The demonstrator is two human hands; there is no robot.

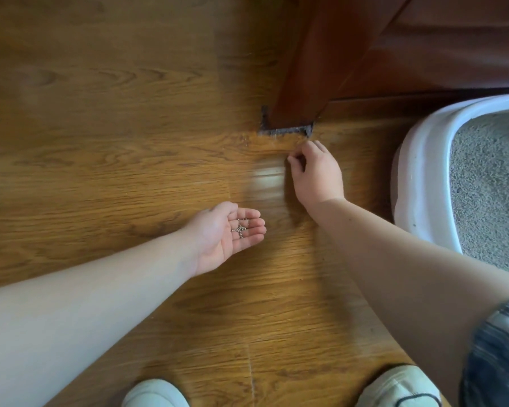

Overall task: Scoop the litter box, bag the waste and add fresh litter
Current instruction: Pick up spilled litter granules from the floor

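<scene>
Grey litter pellets [241, 227], a small cluster of them, lie in the cupped palm of the left hand [227, 233]. That hand is turned palm-up at the centre of the frame, its fingers relaxed and barely bent, carrying the pellets rather than gripping them. Up and to the right of it, the right hand [315, 174] is turned knuckles-up over the wooden floor [100, 157]. Its fingers are curled and its thumb and fingertips are drawn together low at the boards, just below the foot of the dark red furniture leg [294, 83]. Whether a pellet sits between those tips cannot be made out. A few pale specks dot the floor left of the leg's foot.

The white litter box [417, 177] fills the right edge of the frame. Its long axis runs roughly top to bottom and it holds grey litter [488, 186]. It lies to the right of both hands. The right hand is clearly the nearer one, apart from the rim but close, while the left palm waits further left and lower.

This looks like stray pellets being gathered. The next transfer probably runs down-left from the right fingertips to the open palm, then the whole handful travels right towards the box. Two pale shoes [155, 395] show at the bottom edge.
</scene>
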